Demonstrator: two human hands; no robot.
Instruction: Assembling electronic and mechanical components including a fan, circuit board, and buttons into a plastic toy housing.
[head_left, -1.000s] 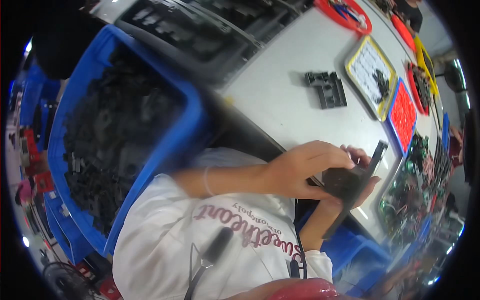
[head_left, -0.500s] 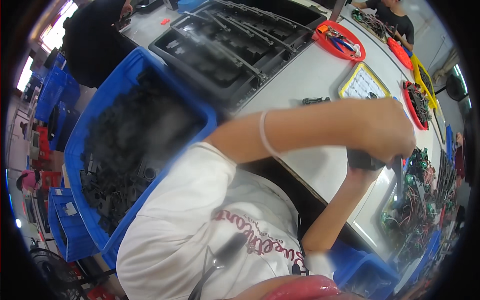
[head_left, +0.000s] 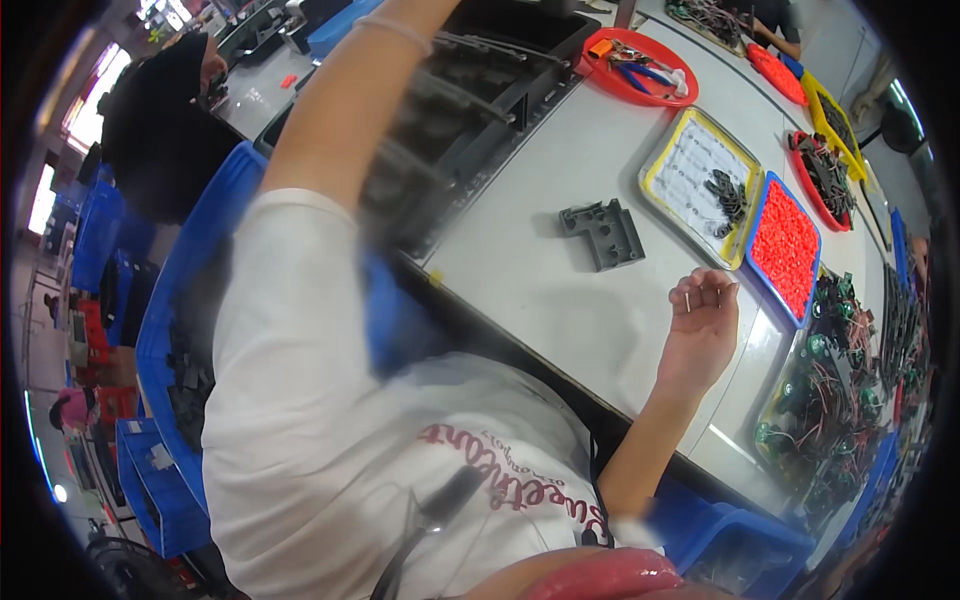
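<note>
My right hand [head_left: 705, 315] is palm up just above the white tabletop, its fingers loosely curled and apart, with nothing plainly in it. To its upper left, apart from it, a dark grey moulded plastic part [head_left: 604, 236] with cut-outs lies on the table. My left forearm [head_left: 340, 110], with a white band around it, reaches up and away over a black ribbed tray [head_left: 450, 120]. The left hand is beyond the top edge, so its grip is hidden.
Right of my hand are a yellow-rimmed tray [head_left: 655, 190] with small dark pieces, a blue-rimmed tray of red pieces [head_left: 785, 248] and heaped wired green circuit boards [head_left: 825, 370]. A red tool basket [head_left: 640, 95] stands farther back. A blue bin [head_left: 155, 370] is at left; a person [head_left: 165, 130] sits beyond.
My left arm has swung from the right toward the far left, and its hand has left the view. The black block between both hands is gone from there. My right hand now lies exposed, fingers loosened.
</note>
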